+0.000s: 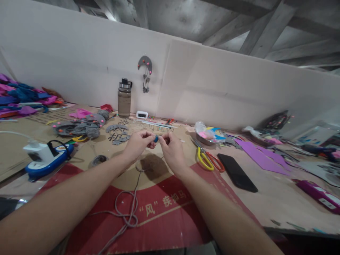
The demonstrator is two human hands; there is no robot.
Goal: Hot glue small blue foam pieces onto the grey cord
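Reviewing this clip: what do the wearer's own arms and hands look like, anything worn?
Both forearms are bare, with no sleeve edge in view. The left hand and right hand are ungloved; no watch, bracelet or ring shows, though the fingers are small in the picture.

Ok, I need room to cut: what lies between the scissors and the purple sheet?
A black phone, lying flat; the head view shows it.

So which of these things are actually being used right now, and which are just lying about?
In use: small blue piece pinched between left hand and right hand; grey cord.
Lying about: scissors, black phone, water bottle, grey felt pieces.
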